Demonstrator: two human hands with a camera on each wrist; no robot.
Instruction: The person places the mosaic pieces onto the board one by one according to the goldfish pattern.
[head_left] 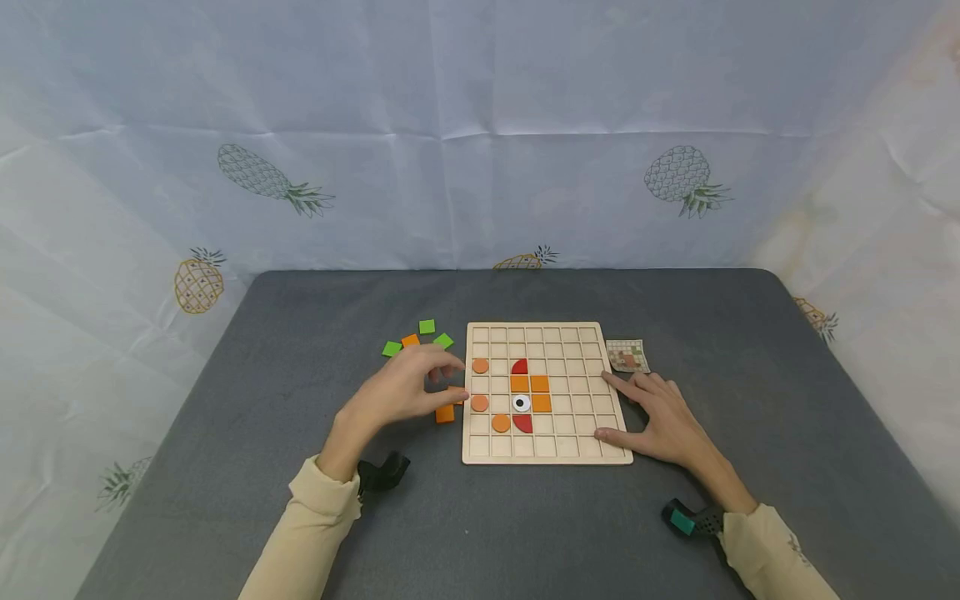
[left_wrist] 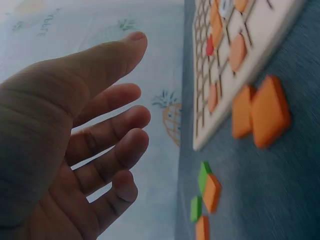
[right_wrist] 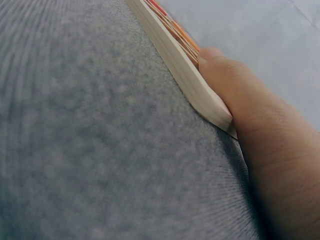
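Observation:
A pale wooden grid board (head_left: 570, 447) lies on the table. Red quarter-round pieces (head_left: 522, 423), orange squares (head_left: 541, 403), a white eye disc (head_left: 521, 403) and round orange pieces (head_left: 501, 423) sit in its cells. My left hand (head_left: 397, 385) hovers by the board's left edge, thumb and fingers apart, with nothing between them in the left wrist view. Just below it are loose orange squares (left_wrist: 270, 111). My right hand (head_left: 663, 421) rests at the board's right edge, its thumb (right_wrist: 225, 75) lying over the rim.
Loose green squares (head_left: 427, 327) and an orange square (head_left: 410, 340) lie left of the board, partly behind the left hand. A small patterned card (head_left: 627, 357) lies at the board's upper right. The grey table (head_left: 525, 533) meets a pineapple-print cloth (head_left: 390, 200) at the back.

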